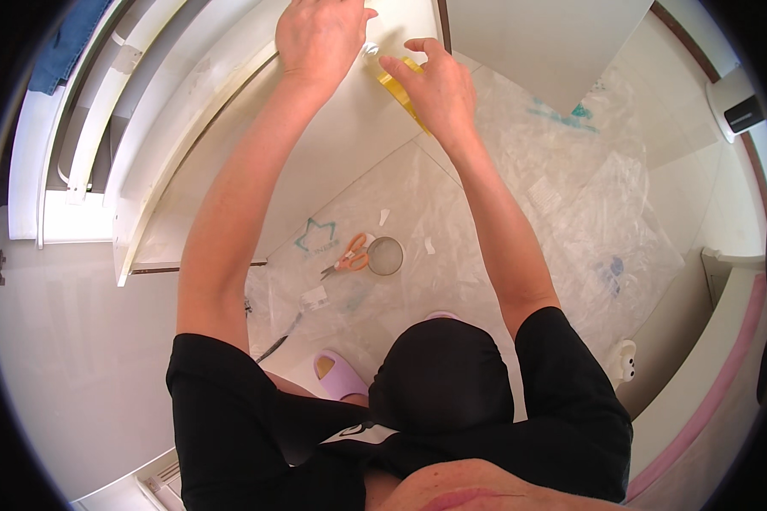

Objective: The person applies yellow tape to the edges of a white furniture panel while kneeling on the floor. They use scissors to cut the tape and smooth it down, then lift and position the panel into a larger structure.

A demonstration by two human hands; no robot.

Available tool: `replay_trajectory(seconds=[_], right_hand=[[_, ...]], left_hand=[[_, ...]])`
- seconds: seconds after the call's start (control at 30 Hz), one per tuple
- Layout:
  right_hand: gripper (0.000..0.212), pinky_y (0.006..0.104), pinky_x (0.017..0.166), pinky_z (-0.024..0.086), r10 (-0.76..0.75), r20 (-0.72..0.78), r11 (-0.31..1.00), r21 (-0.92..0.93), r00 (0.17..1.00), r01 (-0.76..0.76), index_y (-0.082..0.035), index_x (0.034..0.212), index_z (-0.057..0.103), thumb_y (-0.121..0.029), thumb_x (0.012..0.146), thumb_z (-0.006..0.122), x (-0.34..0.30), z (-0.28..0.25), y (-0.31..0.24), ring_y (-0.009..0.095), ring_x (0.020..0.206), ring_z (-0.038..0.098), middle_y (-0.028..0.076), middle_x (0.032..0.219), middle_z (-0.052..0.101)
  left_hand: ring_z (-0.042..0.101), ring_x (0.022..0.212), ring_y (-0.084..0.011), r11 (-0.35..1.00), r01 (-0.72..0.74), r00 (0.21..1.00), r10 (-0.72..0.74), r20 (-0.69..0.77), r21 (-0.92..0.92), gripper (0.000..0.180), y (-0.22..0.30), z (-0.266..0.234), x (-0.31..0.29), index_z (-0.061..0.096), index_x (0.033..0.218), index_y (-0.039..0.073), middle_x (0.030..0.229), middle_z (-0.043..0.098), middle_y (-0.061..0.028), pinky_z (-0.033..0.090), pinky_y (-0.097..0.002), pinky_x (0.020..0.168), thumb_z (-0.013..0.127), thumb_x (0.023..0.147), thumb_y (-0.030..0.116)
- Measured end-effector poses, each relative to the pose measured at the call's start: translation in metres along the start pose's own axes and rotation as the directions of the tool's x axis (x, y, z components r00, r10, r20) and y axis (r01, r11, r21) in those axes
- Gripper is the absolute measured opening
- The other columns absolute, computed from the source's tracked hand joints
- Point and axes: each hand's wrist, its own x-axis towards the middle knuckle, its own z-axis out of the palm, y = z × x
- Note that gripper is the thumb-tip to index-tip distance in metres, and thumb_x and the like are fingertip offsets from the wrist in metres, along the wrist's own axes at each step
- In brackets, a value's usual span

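Both my arms reach up to a white panel [349, 128]. My left hand [320, 38] is at its upper part, back of the hand showing and thumb held apart. The other fingertips run toward the picture's upper edge, partly cut off. My right hand [441, 92] holds a yellow ring [397, 92] that looks like a roll of tape; its thumb and forefinger stretch out past the rim. A small shiny clear spot [370, 51] shows on the panel between the hands; what it is I cannot make out.
Orange-handled scissors [349, 255] lie beside a round ring, seemingly another tape roll [386, 255], on clear plastic sheeting [452, 230]. White slatted boards [128, 94] stand at left. A grey-white panel [537, 51] juts in at upper right. A lilac slipper [339, 375] is below.
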Motion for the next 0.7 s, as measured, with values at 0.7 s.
replay_trajectory(seconds=[0.7], right_hand=[[0.052,0.0400,0.071,0.052,-0.017,-0.050,0.986,0.167,0.999,0.025,0.001,0.121,0.059,-0.039,0.089,0.068,-0.003,0.012,0.037,0.029,0.075,0.069,0.013,0.075,0.070]], left_hand=[[0.058,0.092,-0.0169,0.937,0.215,0.962,-0.252,-0.107,-0.276,0.034,0.043,-0.006,-0.079,0.061,0.110,0.001,0.100,0.063,-0.0077,0.045,-0.0339,0.081,0.073,0.085,0.021]])
